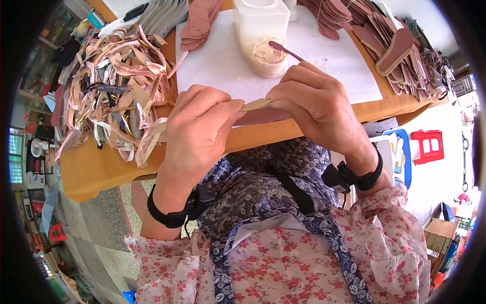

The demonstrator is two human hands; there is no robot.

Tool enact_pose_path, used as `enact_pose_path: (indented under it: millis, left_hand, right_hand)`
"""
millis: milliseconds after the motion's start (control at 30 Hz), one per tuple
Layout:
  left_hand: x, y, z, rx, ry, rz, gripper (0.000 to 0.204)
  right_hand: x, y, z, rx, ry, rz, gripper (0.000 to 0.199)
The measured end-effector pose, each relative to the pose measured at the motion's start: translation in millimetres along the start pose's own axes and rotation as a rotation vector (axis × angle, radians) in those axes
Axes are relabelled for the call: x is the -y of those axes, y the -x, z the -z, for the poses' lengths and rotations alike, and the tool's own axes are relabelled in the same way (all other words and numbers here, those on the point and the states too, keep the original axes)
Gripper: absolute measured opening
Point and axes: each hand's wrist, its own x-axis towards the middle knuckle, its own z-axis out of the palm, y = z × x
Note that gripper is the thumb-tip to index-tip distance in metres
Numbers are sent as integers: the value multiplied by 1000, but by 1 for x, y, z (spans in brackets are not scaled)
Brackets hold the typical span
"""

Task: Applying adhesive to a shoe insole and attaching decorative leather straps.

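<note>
My left hand [200, 121] and my right hand [316, 104] are raised over the table's near edge. Between their pinched fingertips a narrow tan strip [256, 105] is stretched. Just beyond them stands a white plastic container [260, 25] with a cut-open front holding a cream-coloured paste [268, 54]. A thin dark stick [286, 50] reaches from the paste's rim to behind my right knuckles; whether those fingers touch it cannot be told. Below the strip, a reddish-brown flat piece [263, 115] shows at the table's edge, partly hidden by my hands.
A tangled heap of pink, tan and white strips [121, 91] covers the table's left. Reddish-brown sole-shaped pieces [200, 23] lie at the back, with larger stacks of soles [395, 55] at the right. A white sheet [344, 76] lies on the orange-brown tabletop [96, 172]. A red stool [428, 147] stands right.
</note>
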Motion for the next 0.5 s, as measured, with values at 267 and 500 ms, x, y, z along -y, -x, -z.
enact_pose_path:
  millis: [267,500]
  left_hand:
    - [-2,-2,-8,31,-6,-14,15]
    - [-3,0,-6,45,-5,86,15]
  right_hand:
    - [2,2,-6,-27,-7,32,20]
    - [-3,4,-4,-51,-68,-27,14]
